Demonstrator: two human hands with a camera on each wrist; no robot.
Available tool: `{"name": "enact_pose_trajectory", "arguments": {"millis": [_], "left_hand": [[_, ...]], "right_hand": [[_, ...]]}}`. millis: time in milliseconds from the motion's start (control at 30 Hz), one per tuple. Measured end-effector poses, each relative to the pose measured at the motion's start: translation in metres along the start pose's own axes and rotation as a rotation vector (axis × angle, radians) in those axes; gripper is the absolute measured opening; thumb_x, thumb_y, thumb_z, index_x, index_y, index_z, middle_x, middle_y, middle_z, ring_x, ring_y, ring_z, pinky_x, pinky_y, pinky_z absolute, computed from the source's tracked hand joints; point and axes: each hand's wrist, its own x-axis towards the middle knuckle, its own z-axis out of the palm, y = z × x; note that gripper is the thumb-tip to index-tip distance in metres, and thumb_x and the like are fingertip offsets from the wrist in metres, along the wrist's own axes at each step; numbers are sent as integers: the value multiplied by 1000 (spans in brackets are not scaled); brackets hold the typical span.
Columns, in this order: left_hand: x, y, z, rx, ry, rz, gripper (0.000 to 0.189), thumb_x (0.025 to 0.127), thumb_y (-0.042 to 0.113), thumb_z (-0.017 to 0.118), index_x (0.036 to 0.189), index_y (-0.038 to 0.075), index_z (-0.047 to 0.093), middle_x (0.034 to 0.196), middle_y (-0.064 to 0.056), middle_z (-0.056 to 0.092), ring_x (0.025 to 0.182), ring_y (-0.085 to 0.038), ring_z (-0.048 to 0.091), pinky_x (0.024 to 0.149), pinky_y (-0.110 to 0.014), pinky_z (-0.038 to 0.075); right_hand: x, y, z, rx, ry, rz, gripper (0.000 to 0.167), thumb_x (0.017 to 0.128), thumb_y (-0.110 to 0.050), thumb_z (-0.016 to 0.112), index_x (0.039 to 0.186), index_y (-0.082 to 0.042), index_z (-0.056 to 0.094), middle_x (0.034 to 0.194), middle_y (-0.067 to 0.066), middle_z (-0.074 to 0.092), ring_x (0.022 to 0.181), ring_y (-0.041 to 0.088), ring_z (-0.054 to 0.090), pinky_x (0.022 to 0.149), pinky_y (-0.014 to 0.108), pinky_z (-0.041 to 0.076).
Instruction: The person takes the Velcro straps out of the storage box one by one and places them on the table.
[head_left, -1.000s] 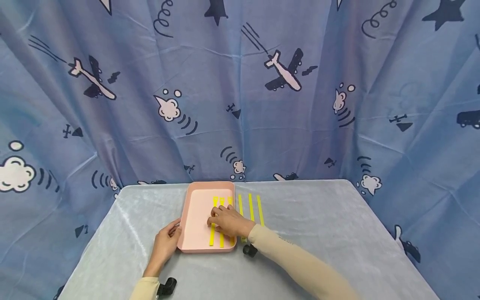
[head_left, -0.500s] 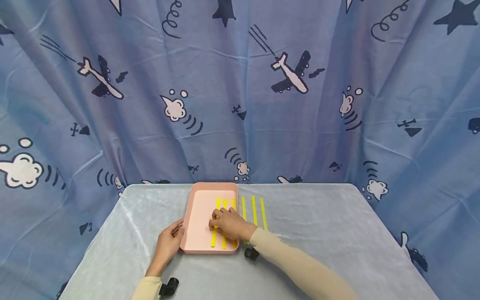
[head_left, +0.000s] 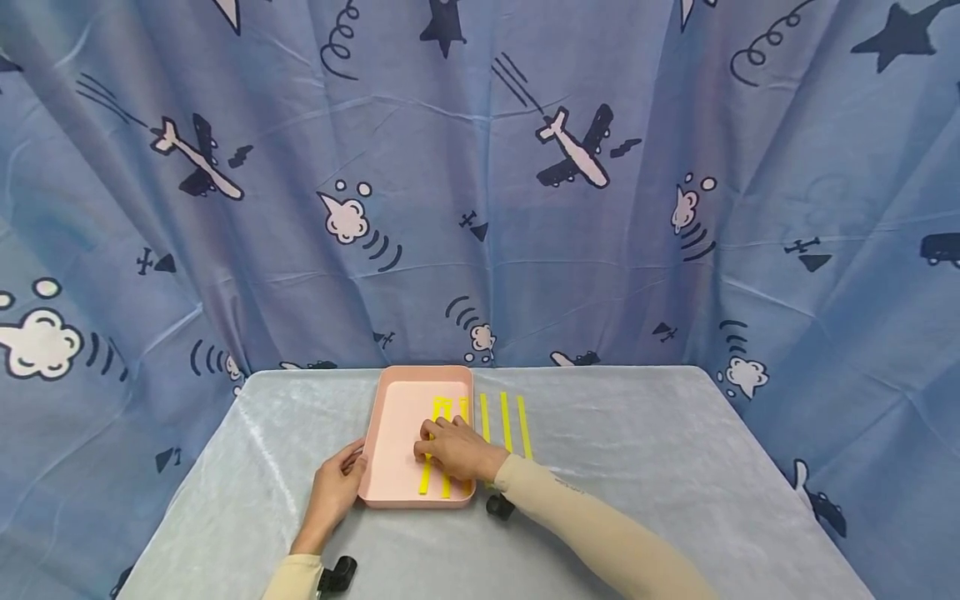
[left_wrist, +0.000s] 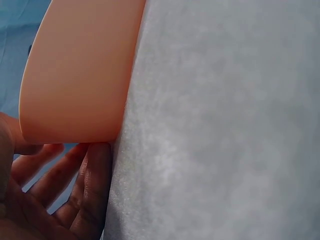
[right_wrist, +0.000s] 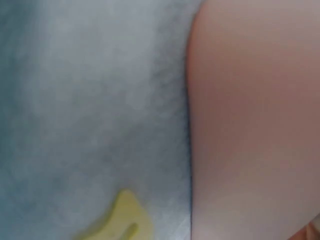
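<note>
A pink tray [head_left: 393, 442] lies on the table, several long thin yellow strips in its right half. My right hand [head_left: 457, 450] reaches over the tray's right wall with bent fingers and pinches the leftmost yellow strip [head_left: 425, 477]; the contact is partly hidden under the hand. That strip slants, its wider top end close beside the neighbouring strip [head_left: 446, 487]. At the tray's left side my left hand [head_left: 334, 492] rests its fingertips against the outer wall. The left wrist view shows these fingers [left_wrist: 97, 175] spread along the pink wall, the thumb up at the rim.
To the right of the tray, several more yellow strips [head_left: 506, 417] lie side by side on the grey tablecloth [head_left: 637, 467]. One rounded, slotted yellow end [right_wrist: 125, 220] shows beside the tray wall [right_wrist: 255, 115] in the right wrist view. A patterned blue curtain [head_left: 420, 208] hangs behind.
The leftmost strip in the tray has turned slightly, its top end now nearer the neighbouring strip. Both hands stay nearly in place; the head view has shifted a little.
</note>
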Motion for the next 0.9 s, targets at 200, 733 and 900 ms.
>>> {"name": "enact_pose_trajectory", "arguments": {"millis": [200, 733, 900], "left_hand": [[3, -1, 1, 0, 5, 5, 39, 99, 17, 55, 137, 6, 58, 121, -20, 69, 105, -27, 68, 80, -28, 55], [1, 1, 1, 7, 24, 13, 37, 99, 15, 57, 134, 5, 60, 117, -19, 71, 103, -26, 68, 82, -32, 56], [0, 1, -1, 8, 15, 13, 37, 99, 14, 57, 134, 5, 60, 118, -19, 70, 104, -27, 69, 82, -31, 55]], "right_hand": [[3, 3, 1, -21, -3, -24, 21, 94, -24, 66, 108, -39, 63, 112, -10, 50, 100, 10, 48, 76, 25, 30], [2, 2, -1, 1, 10, -48, 23, 96, -25, 62, 114, -39, 63, 116, -8, 52, 104, 12, 47, 82, 24, 34], [3, 1, 0, -21, 29, -76, 17, 96, -27, 62, 109, -37, 65, 112, -8, 53, 100, 12, 48, 80, 23, 34]]}}
